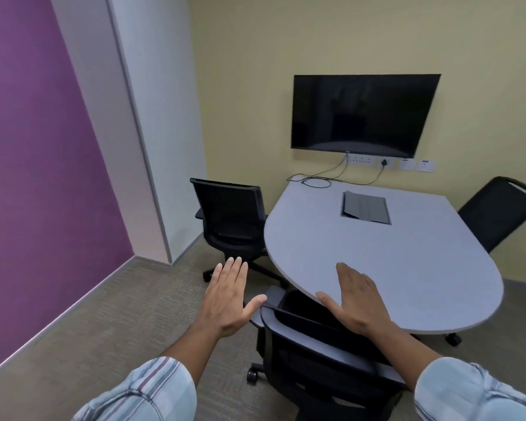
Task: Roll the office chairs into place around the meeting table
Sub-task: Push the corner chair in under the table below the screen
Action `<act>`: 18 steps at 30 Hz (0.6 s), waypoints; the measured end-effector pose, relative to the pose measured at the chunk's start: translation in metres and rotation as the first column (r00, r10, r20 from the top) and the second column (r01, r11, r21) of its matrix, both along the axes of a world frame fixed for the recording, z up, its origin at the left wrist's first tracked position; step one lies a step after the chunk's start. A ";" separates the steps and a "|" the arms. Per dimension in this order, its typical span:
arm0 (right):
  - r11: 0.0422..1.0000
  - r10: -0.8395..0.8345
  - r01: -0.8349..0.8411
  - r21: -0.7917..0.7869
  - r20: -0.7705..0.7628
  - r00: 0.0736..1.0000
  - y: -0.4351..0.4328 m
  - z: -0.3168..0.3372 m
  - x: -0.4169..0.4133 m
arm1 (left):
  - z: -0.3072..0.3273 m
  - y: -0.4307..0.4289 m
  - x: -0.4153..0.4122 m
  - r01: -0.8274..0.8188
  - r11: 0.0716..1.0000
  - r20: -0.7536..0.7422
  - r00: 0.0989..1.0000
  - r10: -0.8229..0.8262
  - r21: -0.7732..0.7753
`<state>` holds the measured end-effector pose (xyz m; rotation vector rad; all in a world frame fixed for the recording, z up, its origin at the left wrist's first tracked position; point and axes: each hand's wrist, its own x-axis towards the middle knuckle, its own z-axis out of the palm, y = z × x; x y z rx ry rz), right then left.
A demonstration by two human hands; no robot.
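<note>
A grey meeting table point(407, 268) with a rounded near end fills the middle right. Directly below me a black office chair point(313, 357) is tucked under the table's near edge, its backrest facing me. My left hand point(230, 296) hovers open, palm down, just left of that backrest's top corner. My right hand point(354, 299) is open above the backrest and the table edge, holding nothing. A second black chair point(230, 217) stands at the table's left side, close to the wall. A third black chair point(498, 214) shows at the far right, partly hidden behind the table.
A dark screen point(363, 113) hangs on the yellow wall, with sockets and cables point(316, 180) below it. A cable box point(365, 207) is set into the tabletop. A purple wall point(43, 177) and a white column point(152, 132) bound the left. Carpet point(119, 323) lies between wall and chairs.
</note>
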<state>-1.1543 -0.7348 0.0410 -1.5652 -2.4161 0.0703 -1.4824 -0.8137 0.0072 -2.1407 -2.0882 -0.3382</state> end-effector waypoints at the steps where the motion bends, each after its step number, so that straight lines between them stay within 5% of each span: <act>1: 1.000 0.021 -0.021 0.006 -0.005 1.000 0.006 0.001 -0.013 | 0.002 -0.002 -0.010 -0.028 1.000 -0.005 1.000 0.028 -0.005; 18: 0.978 0.203 -0.198 0.067 -0.081 0.976 0.139 -0.013 -0.249 | -0.008 0.085 -0.203 -0.194 0.981 -0.092 0.977 0.194 0.007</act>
